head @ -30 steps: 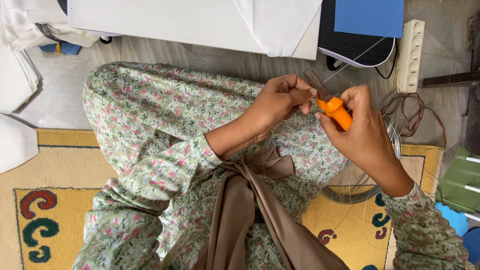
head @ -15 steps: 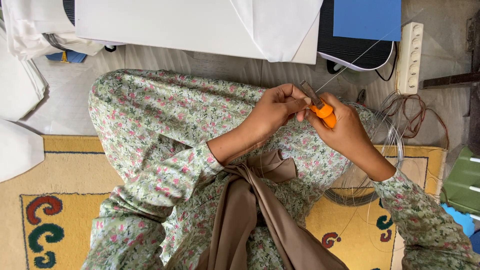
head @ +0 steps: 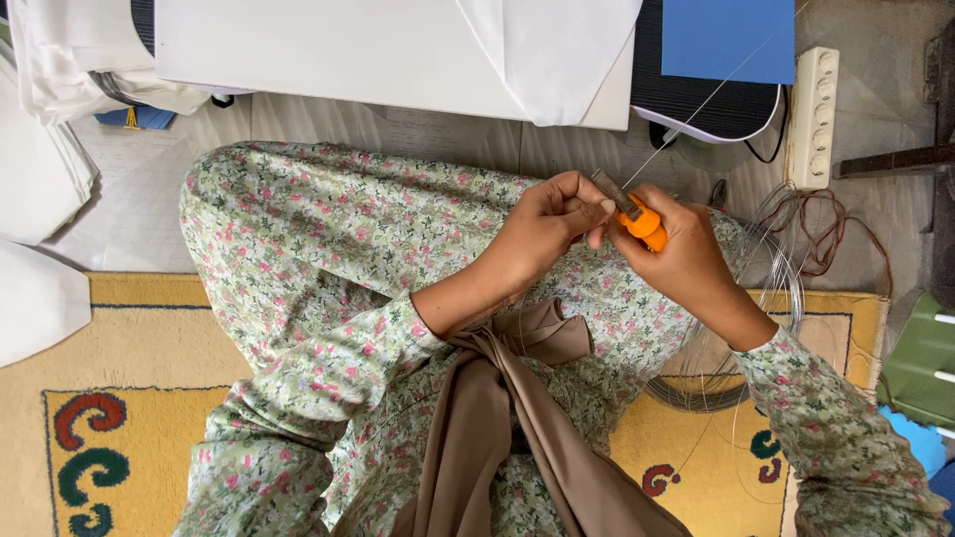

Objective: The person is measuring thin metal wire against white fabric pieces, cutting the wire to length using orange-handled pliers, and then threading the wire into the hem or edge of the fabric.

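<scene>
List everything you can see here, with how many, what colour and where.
pliers: one, orange handles with grey metal tip, held in the right hand
thin wire: one strand, silvery, running from the pliers up toward the top right
wire coil: one loose bundle, silvery, on the floor by the right arm
power strip: one, white, upper right
blue sheet: one, top right
white board: one, along the top
white cloth: pile, at the left
rug: one, yellow with red and green curls, under the person
brown scarf: one, hanging at bottom centre
floral dress: one, green with pink flowers, over the lap
left hand: fingers pinching at the pliers' tip
right hand: closed around the pliers
</scene>
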